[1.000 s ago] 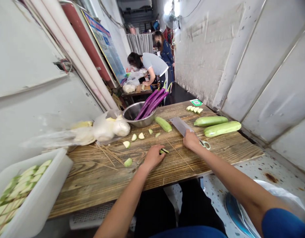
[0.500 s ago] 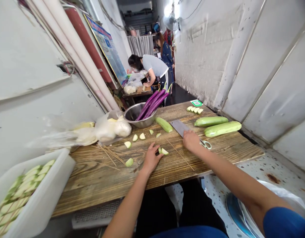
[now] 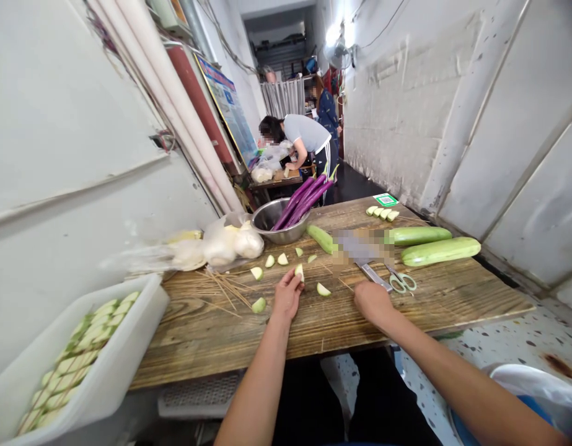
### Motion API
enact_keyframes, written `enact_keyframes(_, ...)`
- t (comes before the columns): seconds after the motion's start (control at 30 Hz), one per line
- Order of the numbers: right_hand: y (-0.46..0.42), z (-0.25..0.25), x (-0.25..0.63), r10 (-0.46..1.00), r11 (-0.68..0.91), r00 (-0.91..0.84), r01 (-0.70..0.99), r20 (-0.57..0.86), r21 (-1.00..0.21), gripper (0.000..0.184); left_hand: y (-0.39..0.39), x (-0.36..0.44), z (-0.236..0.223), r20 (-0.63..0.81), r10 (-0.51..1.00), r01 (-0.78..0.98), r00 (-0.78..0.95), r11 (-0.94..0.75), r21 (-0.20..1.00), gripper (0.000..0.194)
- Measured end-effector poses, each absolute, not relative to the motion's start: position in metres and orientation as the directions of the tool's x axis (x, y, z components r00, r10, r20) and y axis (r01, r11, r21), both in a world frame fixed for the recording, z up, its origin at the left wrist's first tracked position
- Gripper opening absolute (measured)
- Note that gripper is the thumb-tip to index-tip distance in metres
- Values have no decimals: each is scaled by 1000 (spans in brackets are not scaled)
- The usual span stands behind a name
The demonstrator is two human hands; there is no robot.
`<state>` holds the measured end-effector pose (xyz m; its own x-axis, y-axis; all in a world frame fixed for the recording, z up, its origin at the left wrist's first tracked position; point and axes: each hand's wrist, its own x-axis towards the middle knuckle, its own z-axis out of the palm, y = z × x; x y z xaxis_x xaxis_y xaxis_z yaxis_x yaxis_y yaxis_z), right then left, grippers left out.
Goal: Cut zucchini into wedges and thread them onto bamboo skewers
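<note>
My left hand (image 3: 287,294) pinches a zucchini slice (image 3: 299,271) upright just above the board, its cut face showing. My right hand (image 3: 373,301) is closed at the near end of a thin bamboo skewer (image 3: 345,284) lying along the wood. A cleaver (image 3: 376,276) lies beyond that hand, its blade partly blurred out. Beside its handle are scissors (image 3: 401,282) with pale green grips. One cut piece of zucchini (image 3: 323,290) sits between my hands. Other cut pieces (image 3: 282,259) are scattered farther off, near a part-cut zucchini (image 3: 320,238).
Whole zucchini (image 3: 441,251) lie at the right. A steel bowl (image 3: 262,226) holds purple eggplants (image 3: 304,203), beside bagged white food (image 3: 234,243). Loose skewers (image 3: 220,290) lie at left. A white bin (image 3: 139,322) contains skewered slices. Two people (image 3: 307,131) are in the background.
My right hand has let go of the cleaver and come nearer, onto the skewer. My left hand has lifted one slice, leaving another on the board. The view has shifted left.
</note>
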<state>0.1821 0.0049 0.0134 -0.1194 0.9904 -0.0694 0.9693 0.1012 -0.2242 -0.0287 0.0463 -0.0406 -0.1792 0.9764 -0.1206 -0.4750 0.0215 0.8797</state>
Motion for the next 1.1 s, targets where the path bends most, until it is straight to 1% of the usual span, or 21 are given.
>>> enact_keyframes(0.07, 1, 13, 186, 989, 137, -149, 954, -26, -267, 18, 49, -31, -37, -218, 967, -652, -129, 83, 754, 22)
enact_keyframes(0.13, -6, 10, 187, 983, 173, -181, 921, 10, -350, 17, 52, -34, -34, -292, 954, -762, -76, 133, 633, 11)
enact_keyframes(0.2, -15, 4, 184, 976, 213, -203, 841, 75, -497, 20, 54, -38, -32, -334, 942, -820, -25, 172, 545, 2)
enact_keyframes(0.27, -26, -4, 177, 961, 276, -221, 719, 167, -638, 29, 55, -41, -30, -336, 942, -844, 19, 195, 500, 5)
enact_keyframes(0.3, -32, -7, 173, 950, 310, -234, 666, 205, -678, 33, 55, -42, -30, -324, 946, -848, 33, 198, 492, 7)
enact_keyframes(0.37, -42, -12, 164, 936, 348, -270, 626, 225, -697, 39, 54, -43, -28, -290, 956, -843, 39, 187, 505, 9)
enact_keyframes(0.5, -52, -17, 148, 931, 356, -307, 660, 196, -661, 43, 52, -41, -27, -245, 969, -831, 30, 160, 533, 10)
enact_keyframes(0.63, -54, -23, 143, 919, 388, -322, 645, 227, -658, 40, 52, -40, -28, -265, 963, -834, 39, 177, 522, 7)
enact_keyframes(0.87, -54, -30, 139, 924, 382, -242, 549, 296, -743, 34, 54, -41, -35, -240, 968, -792, 79, 207, 574, 6)
enact_keyframes(0.97, -55, -29, 138, 917, 398, -241, 522, 318, -754, 32, 54, -41, -36, -251, 964, -781, 84, 220, 584, 4)
enact_keyframes(1.1, -59, -30, 140, 914, 406, -235, 502, 332, -763, 32, 54, -40, -35, -256, 962, -792, 100, 232, 564, 5)
